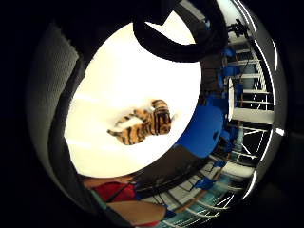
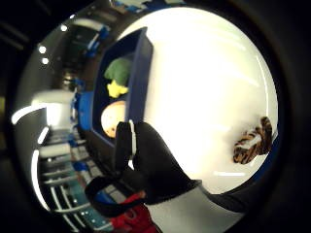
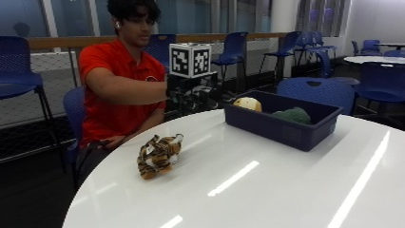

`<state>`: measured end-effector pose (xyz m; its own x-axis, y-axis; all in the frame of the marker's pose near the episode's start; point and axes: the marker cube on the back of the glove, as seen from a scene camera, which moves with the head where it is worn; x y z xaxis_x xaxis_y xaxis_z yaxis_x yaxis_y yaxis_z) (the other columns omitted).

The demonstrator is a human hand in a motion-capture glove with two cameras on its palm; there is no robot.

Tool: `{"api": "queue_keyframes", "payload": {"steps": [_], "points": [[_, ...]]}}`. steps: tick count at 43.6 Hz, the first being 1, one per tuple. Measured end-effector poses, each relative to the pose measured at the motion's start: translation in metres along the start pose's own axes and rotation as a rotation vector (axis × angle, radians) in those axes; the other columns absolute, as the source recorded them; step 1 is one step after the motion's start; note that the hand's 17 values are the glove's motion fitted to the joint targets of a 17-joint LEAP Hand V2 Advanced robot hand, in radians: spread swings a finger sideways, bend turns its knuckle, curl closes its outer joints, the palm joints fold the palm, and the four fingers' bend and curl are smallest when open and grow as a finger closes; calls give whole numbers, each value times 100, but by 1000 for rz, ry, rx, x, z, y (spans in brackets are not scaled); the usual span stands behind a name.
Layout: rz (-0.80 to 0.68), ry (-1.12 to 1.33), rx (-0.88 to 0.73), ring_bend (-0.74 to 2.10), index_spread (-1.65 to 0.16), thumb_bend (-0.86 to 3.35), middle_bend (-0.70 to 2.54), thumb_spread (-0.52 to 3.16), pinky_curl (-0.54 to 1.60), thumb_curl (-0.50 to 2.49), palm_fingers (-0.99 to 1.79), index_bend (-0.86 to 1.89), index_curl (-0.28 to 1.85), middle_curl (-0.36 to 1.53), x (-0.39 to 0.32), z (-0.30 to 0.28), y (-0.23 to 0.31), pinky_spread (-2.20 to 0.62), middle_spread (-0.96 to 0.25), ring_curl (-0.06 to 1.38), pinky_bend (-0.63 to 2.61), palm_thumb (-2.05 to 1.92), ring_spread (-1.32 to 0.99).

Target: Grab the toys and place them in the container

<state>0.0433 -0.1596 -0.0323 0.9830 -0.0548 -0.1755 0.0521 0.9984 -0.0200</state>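
Nearest me, one tiger toy [image 3: 159,155] lies alone on the white table [image 3: 265,190], its length running roughly from the table's edge in toward the middle. The gloved right hand [image 3: 190,92] hangs in the air beyond it, near the blue container [image 3: 282,127], so the next reach would have to come back down toward the person's side; its fingers look relaxed and hold nothing. Farther off, the container holds three toys: a green one [image 3: 291,115], a cream-yellow round one [image 3: 248,103], and a small yellow one [image 2: 115,89].
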Motion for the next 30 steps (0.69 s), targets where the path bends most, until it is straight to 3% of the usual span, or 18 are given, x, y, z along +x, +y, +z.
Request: {"api": "queue_keyframes", "payload": {"steps": [13,30], "points": [[160,-27,-40,18,-31,-9,12,106,30,19,-19,14,28,29,73,50,26,9,-6,30,78,-13,1],[249,-56,-82,18,-32,-10,11,102,31,16,-19,15,27,24,125,98,49,9,-5,29,77,-14,1]]}}
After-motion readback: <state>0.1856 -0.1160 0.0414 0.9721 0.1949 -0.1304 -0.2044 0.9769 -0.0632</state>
